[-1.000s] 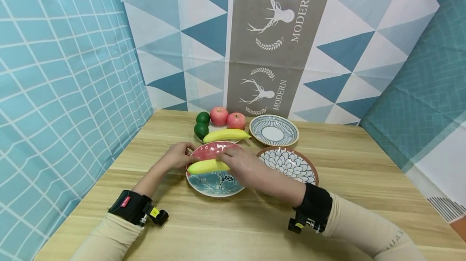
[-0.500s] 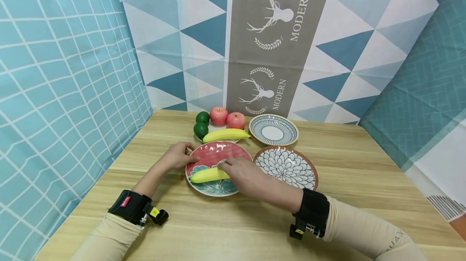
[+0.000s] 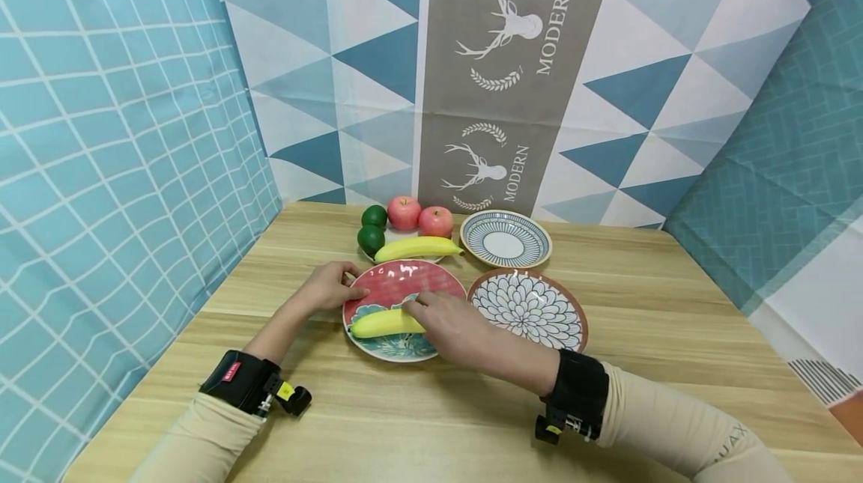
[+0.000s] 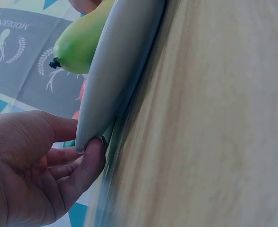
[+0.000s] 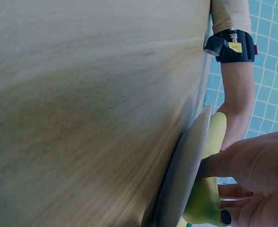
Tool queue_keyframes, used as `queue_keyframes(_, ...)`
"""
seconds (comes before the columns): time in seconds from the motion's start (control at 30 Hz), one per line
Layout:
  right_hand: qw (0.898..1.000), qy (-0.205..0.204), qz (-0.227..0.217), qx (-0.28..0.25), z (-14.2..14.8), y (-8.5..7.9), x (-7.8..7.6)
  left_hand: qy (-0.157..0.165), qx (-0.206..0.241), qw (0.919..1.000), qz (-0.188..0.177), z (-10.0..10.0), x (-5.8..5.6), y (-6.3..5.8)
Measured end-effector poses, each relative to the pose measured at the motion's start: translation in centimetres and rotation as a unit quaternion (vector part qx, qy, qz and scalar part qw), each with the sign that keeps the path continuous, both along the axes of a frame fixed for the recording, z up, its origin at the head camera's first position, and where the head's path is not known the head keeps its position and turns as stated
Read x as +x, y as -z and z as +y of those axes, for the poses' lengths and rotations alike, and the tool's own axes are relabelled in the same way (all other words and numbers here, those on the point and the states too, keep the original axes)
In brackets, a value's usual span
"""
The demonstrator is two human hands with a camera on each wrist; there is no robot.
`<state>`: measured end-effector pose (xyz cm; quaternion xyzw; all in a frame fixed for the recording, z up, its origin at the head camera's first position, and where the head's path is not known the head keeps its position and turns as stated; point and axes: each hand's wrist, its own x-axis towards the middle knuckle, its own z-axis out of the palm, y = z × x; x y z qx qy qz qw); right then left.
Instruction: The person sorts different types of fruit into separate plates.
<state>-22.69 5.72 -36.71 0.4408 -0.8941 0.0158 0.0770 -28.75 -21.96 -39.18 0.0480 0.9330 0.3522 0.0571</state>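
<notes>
A yellow banana (image 3: 386, 323) lies across the lower part of a red and teal plate (image 3: 398, 281). My right hand (image 3: 455, 326) grips the banana near its right end, thumb and fingers on either side of it, as the right wrist view also shows. At the plate's left rim, my left hand (image 3: 328, 287) pinches the edge. In the left wrist view the plate's pale underside (image 4: 124, 61) shows, one finger under the rim and the thumb above. The banana's dark tip (image 4: 55, 62) pokes past the rim there. The right end of the banana is hidden behind my right hand in the head view.
Behind the plate, a second banana (image 3: 418, 248), two pink apples (image 3: 404, 213) and two green fruits (image 3: 371, 240) rest on a pale dish. To the right stand a flower-patterned plate (image 3: 529, 308) and a blue-lined plate (image 3: 506, 240). Patterned cloths hang behind and beside the wooden table (image 3: 661, 333).
Over the last second my right hand brought the banana down and nearer onto the plate. Since half a second ago it has barely moved. My left hand stayed on the rim.
</notes>
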Motion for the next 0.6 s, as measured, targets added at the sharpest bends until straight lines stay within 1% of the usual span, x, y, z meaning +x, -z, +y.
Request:
queue_keyframes(0.23,1.0,-0.004,-0.009,-0.012,0.1,-0.1,0.1,0.002,0.003,1.0,0.006,-0.1,0.1,0.0)
queue_keyframes(0.47,0.998,-0.003,-0.046,-0.03,0.2,-0.8,-0.1,0.001,0.001,1.0,0.004,0.0,0.0,0.1)
queue_keyframes(0.6,0.999,-0.008,-0.035,-0.036,0.1,-1.4,-0.3,0.001,0.001,1.0,0.002,-0.1,0.0,0.1)
